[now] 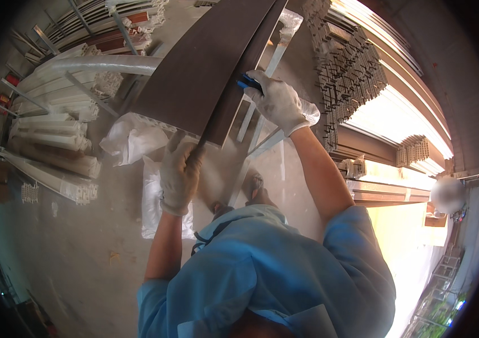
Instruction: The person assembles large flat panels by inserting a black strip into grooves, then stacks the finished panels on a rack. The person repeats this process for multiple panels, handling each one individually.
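A long dark brown panel (194,67) with a hollow ribbed end stretches away in front of me. A raised strip or second profile runs along its right side. My left hand (181,173), in a whitish work glove, is closed around the near end of the panel, fingers at its edge. My right hand (277,102), gloved too, is closed on a small blue and black tool (246,81) at the panel's right edge. The tool's exact kind is mostly hidden by the fingers.
The panel rests on a metal stand (266,135) padded with plastic wrap (132,138). A white sack (152,197) lies on the floor below. Racks of pale profiles (53,135) stand left; stacked hollow boards (357,73) stand right. Another person (446,197) is at far right.
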Tool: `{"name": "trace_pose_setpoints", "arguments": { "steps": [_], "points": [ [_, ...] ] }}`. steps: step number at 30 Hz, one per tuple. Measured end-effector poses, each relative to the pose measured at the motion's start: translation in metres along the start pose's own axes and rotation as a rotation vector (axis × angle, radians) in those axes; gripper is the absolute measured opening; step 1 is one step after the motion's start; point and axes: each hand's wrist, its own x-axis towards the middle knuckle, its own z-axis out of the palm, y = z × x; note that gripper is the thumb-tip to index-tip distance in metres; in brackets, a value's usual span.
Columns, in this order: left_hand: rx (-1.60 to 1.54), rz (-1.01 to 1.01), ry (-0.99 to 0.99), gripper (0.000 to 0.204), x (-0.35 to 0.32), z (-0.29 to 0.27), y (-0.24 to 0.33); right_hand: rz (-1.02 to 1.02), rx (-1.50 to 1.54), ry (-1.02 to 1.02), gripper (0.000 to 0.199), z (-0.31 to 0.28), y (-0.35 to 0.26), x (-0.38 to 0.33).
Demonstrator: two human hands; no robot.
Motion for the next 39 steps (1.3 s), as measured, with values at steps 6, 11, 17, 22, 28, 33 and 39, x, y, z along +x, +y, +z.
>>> {"name": "trace_pose_setpoints", "arguments": {
  "steps": [6,11,17,22,28,33,39],
  "points": [
    [-0.155,-0.030,-0.076,0.012,0.006,-0.001,-0.002,0.077,-0.030,-0.060,0.036,0.007,-0.018,0.001],
    [-0.156,0.054,-0.078,0.012,0.008,0.003,-0.007,0.038,-0.029,-0.047,0.037,0.012,-0.042,-0.025],
    [-0.095,0.005,-0.134,0.010,0.008,-0.005,-0.016,0.027,0.023,-0.133,0.039,0.020,-0.073,-0.074],
    [-0.140,0.075,-0.092,0.007,0.014,-0.011,-0.024,-0.064,0.216,-0.190,0.039,0.017,-0.081,-0.106],
    [-0.133,0.093,-0.099,0.009,0.013,-0.013,-0.026,0.066,0.184,0.007,0.039,0.006,-0.028,-0.047],
    [-0.168,0.091,-0.109,0.011,0.015,-0.012,-0.026,0.102,0.000,-0.002,0.037,0.011,-0.035,-0.016],
    [-0.150,0.080,-0.155,0.009,0.014,-0.015,-0.026,-0.001,0.013,-0.087,0.041,0.023,-0.066,-0.066]
  ]
}}
